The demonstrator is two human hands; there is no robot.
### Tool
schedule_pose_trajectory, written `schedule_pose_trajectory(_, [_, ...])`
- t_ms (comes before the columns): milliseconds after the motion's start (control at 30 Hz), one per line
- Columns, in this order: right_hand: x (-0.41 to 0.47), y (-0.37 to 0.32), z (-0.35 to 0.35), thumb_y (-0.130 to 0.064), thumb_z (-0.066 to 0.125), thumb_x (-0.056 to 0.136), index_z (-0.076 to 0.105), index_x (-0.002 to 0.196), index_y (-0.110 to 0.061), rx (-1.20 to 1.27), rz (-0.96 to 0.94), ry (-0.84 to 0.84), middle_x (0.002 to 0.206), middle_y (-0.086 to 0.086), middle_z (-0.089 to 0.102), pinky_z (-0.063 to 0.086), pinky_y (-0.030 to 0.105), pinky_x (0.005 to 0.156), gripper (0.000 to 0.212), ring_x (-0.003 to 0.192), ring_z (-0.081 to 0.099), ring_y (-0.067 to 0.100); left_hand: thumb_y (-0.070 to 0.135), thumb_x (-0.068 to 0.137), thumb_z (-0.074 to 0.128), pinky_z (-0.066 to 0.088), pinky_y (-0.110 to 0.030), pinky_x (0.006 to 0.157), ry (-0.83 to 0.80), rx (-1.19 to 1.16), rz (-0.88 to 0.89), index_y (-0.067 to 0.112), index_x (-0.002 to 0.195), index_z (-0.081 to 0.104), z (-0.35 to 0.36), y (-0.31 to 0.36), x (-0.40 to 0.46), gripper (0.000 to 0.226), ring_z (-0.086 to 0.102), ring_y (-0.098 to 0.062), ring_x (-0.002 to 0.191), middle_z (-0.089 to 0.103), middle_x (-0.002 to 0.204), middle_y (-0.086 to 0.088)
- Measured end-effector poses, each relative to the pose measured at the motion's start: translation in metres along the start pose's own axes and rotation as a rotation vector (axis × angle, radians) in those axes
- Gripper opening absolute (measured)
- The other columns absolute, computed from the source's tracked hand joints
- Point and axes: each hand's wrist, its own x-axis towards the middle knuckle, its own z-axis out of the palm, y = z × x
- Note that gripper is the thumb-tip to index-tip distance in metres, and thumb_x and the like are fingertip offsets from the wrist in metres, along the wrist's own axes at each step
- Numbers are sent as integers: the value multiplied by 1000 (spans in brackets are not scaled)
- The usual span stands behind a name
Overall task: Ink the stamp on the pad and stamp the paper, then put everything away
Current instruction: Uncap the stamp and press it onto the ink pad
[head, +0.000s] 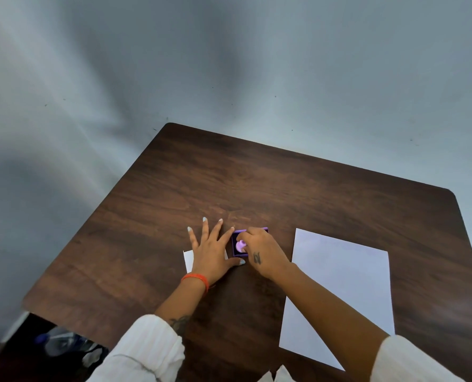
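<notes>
A small purple ink pad (236, 253) lies open on the dark wooden table (256, 188). My right hand (262, 252) pinches a light purple stamp (240, 246) and presses it down onto the pad. My left hand (211, 250) lies flat with fingers spread just left of the pad, resting on a small white card (188, 260), with its thumb along the pad's near edge. A white sheet of paper (339, 288) lies to the right of my right hand, blank as far as I can see.
The table's left edge and rounded far corners are in view, with a pale grey floor beyond. Under the near left corner a plastic bottle (61, 341) lies in the dark. White sleeves cover both forearms.
</notes>
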Motion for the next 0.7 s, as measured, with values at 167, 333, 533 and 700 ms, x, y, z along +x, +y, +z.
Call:
schedule_pose_trajectory(167, [3, 3, 8, -4, 63, 81, 48, 125, -7, -124, -83, -23, 134, 17, 52, 39, 40, 105, 46, 124, 48, 30, 60, 73, 58, -25, -57, 103, 20, -6, -2, 38, 137, 27, 2, -3, 0, 74, -13, -30, 142, 16, 156, -3])
schedule_pose_trajectory(333, [5, 6, 14, -4, 63, 81, 45, 127, -6, -196, -116, 2, 133, 18, 51, 42, 42, 102, 49, 123, 47, 31, 58, 72, 61, -24, -56, 104, 58, -37, -1, 39, 134, 33, 3, -3, 0, 71, -11, -29, 143, 21, 154, -2])
schedule_pose_trajectory(533, [6, 5, 18, -6, 64, 81, 44, 128, -6, -188, -99, 15, 134, 17, 50, 42, 43, 102, 51, 125, 46, 31, 57, 70, 63, -23, -56, 105, 79, -85, -3, 41, 132, 35, 5, -4, 0, 70, -9, -29, 143, 23, 154, -1])
schedule_pose_trajectory(700, [5, 3, 21, -7, 64, 81, 43, 129, -6, -166, -68, 23, 135, 17, 49, 41, 42, 103, 53, 125, 46, 31, 53, 71, 65, -23, -55, 106, 81, -100, 1, 39, 132, 36, 8, -4, 0, 70, -7, -28, 143, 24, 153, 0])
